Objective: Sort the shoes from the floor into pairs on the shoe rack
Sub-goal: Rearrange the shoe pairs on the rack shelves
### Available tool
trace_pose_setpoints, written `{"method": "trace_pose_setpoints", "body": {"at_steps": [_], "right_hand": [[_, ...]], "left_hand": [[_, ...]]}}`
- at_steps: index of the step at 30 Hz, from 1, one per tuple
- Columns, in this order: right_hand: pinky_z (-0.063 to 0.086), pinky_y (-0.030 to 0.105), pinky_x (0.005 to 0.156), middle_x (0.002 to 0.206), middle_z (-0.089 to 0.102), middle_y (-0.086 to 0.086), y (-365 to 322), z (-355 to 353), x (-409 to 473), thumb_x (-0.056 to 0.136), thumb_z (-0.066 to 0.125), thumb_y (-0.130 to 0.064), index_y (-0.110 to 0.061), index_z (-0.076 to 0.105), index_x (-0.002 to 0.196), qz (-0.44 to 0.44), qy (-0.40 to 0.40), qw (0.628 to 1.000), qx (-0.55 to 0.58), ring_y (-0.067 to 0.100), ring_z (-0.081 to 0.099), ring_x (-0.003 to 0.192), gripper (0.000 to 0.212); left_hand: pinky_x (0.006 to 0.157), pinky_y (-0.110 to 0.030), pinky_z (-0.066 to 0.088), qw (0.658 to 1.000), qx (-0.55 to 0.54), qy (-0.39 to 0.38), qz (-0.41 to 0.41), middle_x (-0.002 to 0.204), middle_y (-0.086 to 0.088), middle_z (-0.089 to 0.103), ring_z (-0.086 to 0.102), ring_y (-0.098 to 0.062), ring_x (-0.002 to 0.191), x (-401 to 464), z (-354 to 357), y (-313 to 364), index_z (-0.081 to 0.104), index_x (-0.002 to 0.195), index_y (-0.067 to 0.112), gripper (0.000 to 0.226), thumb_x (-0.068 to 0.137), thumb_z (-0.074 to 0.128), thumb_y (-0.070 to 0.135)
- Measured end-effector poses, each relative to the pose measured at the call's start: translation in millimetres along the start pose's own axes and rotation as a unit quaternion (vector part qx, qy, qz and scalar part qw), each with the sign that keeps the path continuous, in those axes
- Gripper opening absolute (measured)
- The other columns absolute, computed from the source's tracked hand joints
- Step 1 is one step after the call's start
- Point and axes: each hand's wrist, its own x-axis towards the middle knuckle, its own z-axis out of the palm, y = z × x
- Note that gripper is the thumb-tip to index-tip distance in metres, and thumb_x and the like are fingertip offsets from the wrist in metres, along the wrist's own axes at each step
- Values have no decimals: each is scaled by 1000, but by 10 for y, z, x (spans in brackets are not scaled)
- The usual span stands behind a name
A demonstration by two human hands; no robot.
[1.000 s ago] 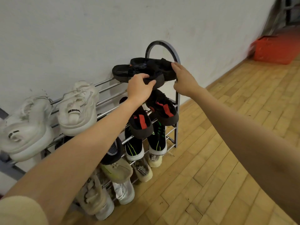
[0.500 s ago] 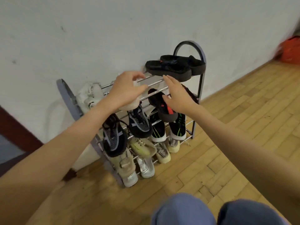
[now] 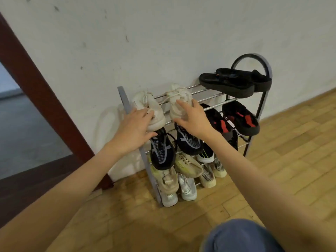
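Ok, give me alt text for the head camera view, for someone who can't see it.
Two hands reach to a pair of white sneakers on a shoe rack's top shelf: left hand on the left sneaker, right hand on the right sneaker. Black sandals sit beside them, more pairs below.

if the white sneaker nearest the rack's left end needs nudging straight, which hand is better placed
Left, probably. The left hand already rests on that white sneaker by the rack's left end post. The right hand lies on the other white sneaker and would have to cross over.

Bare forearms, blue trousers (image 3: pixel 241 237)
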Motion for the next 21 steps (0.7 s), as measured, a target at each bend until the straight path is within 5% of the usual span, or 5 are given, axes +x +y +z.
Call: {"method": "trace_pose_setpoints", "body": {"at_steps": [3,8,13,21], "right_hand": [[41,46,105,130,46,15,7,-16,25,82,70,-41,-25,47,141,-7,14,999,33,35,46,121,65],[37,24,99,137,49,17,-13,-102,73,79,77,-31,-11,60,131,-9,17,996,83,29,50,125,58],[26,33,114,151,38,21,-52,-7,92,80,76,-28,-14,64,127,-25,14,992,120,24,27,146,50],[28,28,111,148,45,14,149,1,160,78,77,-20,-20,70,115,-48,14,984,170,18,32,144,37]], "left_hand": [[112,-45,31,999,36,34,9,132,-15,57,54,-33,119,-37,112,-24,51,130,7,56,86,64,39],[100,-44,42,998,52,37,-19,116,-15,62,53,-37,111,-35,148,-48,56,126,11,52,86,59,46],[94,-42,44,995,46,87,-8,103,-14,62,56,-32,99,-51,178,-57,60,122,10,54,85,53,49],[90,-37,40,991,-28,133,18,101,-10,58,52,-28,95,-80,253,-51,61,123,12,55,86,47,51]]}}
